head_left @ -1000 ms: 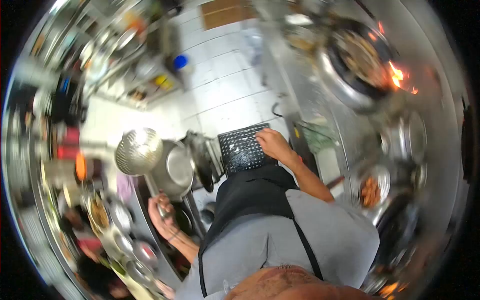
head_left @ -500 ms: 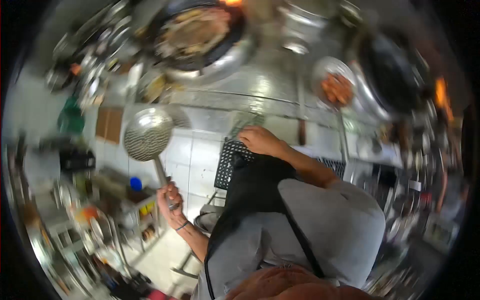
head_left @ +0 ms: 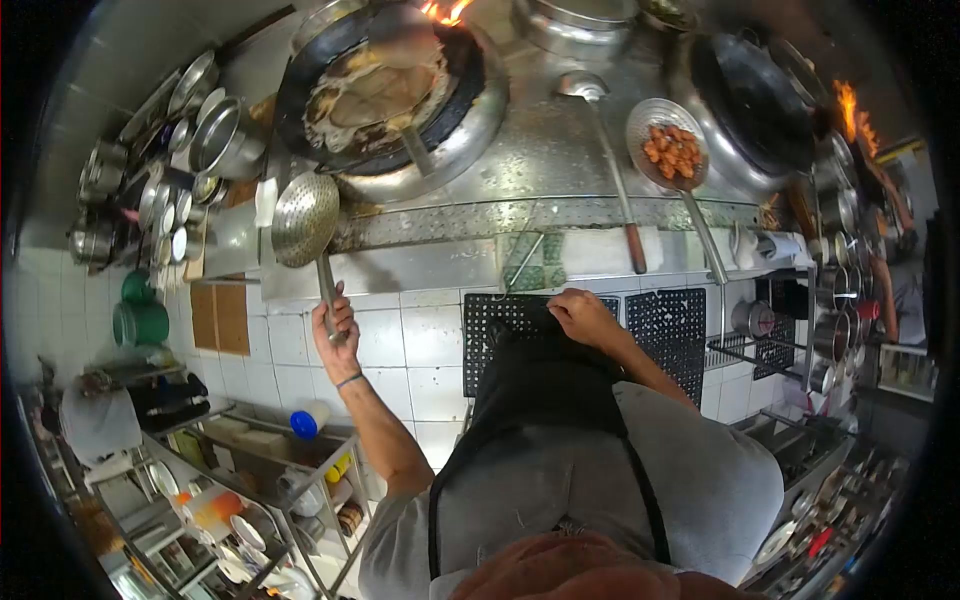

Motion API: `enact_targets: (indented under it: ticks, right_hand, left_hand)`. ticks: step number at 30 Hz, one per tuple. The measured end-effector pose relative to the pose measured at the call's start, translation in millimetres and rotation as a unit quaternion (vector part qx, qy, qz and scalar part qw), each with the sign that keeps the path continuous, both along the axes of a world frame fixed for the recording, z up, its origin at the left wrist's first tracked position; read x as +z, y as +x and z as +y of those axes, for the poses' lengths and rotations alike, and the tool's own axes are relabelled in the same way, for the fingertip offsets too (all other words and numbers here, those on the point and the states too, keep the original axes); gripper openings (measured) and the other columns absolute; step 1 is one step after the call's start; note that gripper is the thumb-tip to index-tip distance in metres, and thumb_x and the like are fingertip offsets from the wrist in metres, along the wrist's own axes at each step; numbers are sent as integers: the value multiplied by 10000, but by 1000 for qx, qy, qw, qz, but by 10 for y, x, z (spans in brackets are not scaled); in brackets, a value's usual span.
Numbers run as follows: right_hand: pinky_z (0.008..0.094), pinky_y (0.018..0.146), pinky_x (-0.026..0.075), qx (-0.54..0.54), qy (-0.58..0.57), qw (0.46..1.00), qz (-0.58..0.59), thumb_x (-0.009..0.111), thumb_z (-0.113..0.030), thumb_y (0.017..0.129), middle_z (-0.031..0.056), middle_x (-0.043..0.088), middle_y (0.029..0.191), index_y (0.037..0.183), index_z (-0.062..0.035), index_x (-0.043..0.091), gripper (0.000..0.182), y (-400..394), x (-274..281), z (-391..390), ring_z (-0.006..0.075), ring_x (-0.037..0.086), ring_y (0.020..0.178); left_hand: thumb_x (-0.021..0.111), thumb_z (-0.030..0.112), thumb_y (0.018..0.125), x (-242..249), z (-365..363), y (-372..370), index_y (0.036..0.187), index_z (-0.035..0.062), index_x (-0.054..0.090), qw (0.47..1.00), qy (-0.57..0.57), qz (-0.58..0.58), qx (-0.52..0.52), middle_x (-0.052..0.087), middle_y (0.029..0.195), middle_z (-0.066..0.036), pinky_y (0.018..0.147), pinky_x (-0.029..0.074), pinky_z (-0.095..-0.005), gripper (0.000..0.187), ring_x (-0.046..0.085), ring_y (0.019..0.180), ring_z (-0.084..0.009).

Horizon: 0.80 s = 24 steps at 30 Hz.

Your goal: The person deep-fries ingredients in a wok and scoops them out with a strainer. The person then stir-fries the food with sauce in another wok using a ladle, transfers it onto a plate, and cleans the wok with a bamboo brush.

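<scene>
My left hand (head_left: 336, 326) is closed around the handle of a round perforated skimmer (head_left: 304, 220). Its bowl points away from me, over the stove's front edge and below the left wok. My right hand (head_left: 588, 318) hangs in front of my black apron (head_left: 530, 390), fingers curled in; whether they hold anything is hidden. Nearest to it, a green checked cloth (head_left: 522, 268) lies on the stove's front ledge. In the left wok (head_left: 300, 120), oil and something blurred show in the middle. A second skimmer (head_left: 640, 118) at the right bears browned pieces of food (head_left: 672, 152).
Between the woks lies a ladle (head_left: 618, 180) with a wooden grip. Another dark wok (head_left: 750, 100) stands at the right, flames (head_left: 855, 118) beyond it. Metal pots (head_left: 226, 140) crowd the left side. Black perforated mats (head_left: 665, 340) cover the floor. Another person (head_left: 100, 410) is at the lower left.
My view has turned and steadied. The skimmer in my left hand has moved forward, closer to the left wok. My right hand is now farther from the green cloth.
</scene>
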State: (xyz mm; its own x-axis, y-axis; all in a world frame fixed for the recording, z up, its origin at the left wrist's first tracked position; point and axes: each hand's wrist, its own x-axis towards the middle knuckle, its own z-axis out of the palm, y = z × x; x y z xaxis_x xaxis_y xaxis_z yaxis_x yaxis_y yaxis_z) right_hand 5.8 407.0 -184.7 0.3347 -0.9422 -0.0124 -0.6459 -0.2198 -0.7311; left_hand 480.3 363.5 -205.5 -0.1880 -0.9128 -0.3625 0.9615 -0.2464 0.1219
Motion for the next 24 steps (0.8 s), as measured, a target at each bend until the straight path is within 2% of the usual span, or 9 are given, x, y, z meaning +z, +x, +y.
enact_targets:
  ticks: [5,7,9,11,14,17,20,23,24]
  right_hand:
    - [391,732,529,-21,170,968,-181,573,-196,953,144,671,765,978,-2,672,218,301,92,-320,296,673,775]
    - [386,752,527,-128,229,938,-228,590,-291,961,166,670,881,1104,23,637,348,599,195,-704,281,666,835]
    - [415,784,527,-133,-59,976,-160,638,-354,925,243,606,1110,1232,58,536,524,938,262,-1132,329,654,928]
    - [390,812,542,-116,-60,986,-100,714,-348,864,248,546,1170,1330,59,459,669,1258,482,-1406,302,661,882]
    - [500,892,494,-32,15,996,86,656,-269,873,316,451,1315,1363,51,385,646,1394,641,-1767,476,593,1045]
    - [500,896,493,-83,-29,991,97,632,-156,836,331,502,1251,1307,67,460,549,1195,386,-2098,497,578,1052]
    - [485,883,499,-35,-132,989,47,599,-87,814,323,579,1136,1213,79,545,436,798,472,-2473,468,595,1037]
    - [474,868,499,-42,-87,994,-48,574,-64,825,302,638,1000,1138,88,591,349,541,730,-2695,439,619,996]
    - [473,849,495,-25,-145,986,-84,555,-59,842,277,661,944,1168,74,580,353,477,839,-2723,436,629,933]
  left_hand:
    - [521,185,970,-335,12,-143,1347,-10,468,998,21,-48,21,555,887,-84,518,447,-222,428,480,651,-120]
    - [522,209,984,-443,46,-187,1316,-6,495,997,35,-59,37,558,877,-84,534,450,-230,397,489,659,-143]
    - [540,200,966,-464,51,-198,1265,-11,519,998,20,-56,27,559,871,-82,553,463,-238,367,504,672,-146]
    - [557,182,941,-396,14,-240,1189,-18,537,994,59,-87,31,562,866,-76,575,476,-244,319,518,683,-147]
    - [553,165,916,-251,-31,-350,1089,-7,544,985,83,-150,26,564,861,-66,601,494,-249,244,534,694,-147]
    - [549,152,864,-132,57,-547,977,-5,547,974,78,-213,0,577,832,-75,632,538,-294,194,567,702,-171]
    - [543,141,859,-113,122,-678,987,-7,549,979,80,-185,-9,599,855,-76,638,553,-304,195,581,701,-170]
    - [541,138,872,-148,67,-722,1012,-9,547,980,77,-183,21,617,880,-81,641,555,-301,204,589,697,-164]
    - [538,138,878,-103,40,-770,1021,-9,545,977,73,-198,37,621,889,-83,640,552,-298,205,590,695,-162]
